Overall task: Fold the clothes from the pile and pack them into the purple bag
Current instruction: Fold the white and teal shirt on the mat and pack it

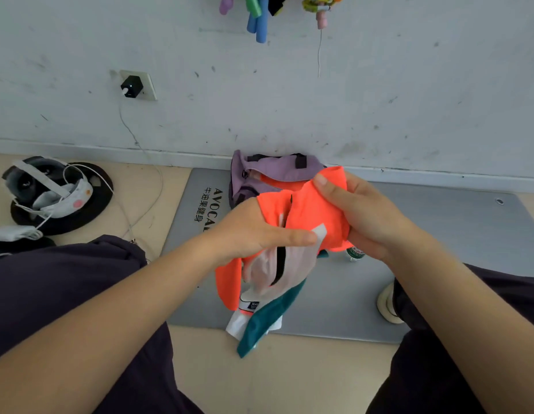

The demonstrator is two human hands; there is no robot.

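Note:
I hold an orange garment (312, 210) with white and teal panels in the air above the grey mat (438, 234). My left hand (253, 231) grips its lower part, thumb pressed on a white strip. At the upper right edge, my right hand (358, 213) pinches the orange cloth, thumb on top. The teal and white end (259, 327) hangs down to the mat's front edge. The purple bag (274, 168) lies open against the wall behind the garment, with orange cloth inside it.
A headset (47, 186) on a black round base sits on the floor at the left, with white cables running to a wall socket (137, 85). A green-capped bottle (355, 253) lies on the mat under my right hand. My dark-trousered legs flank the mat.

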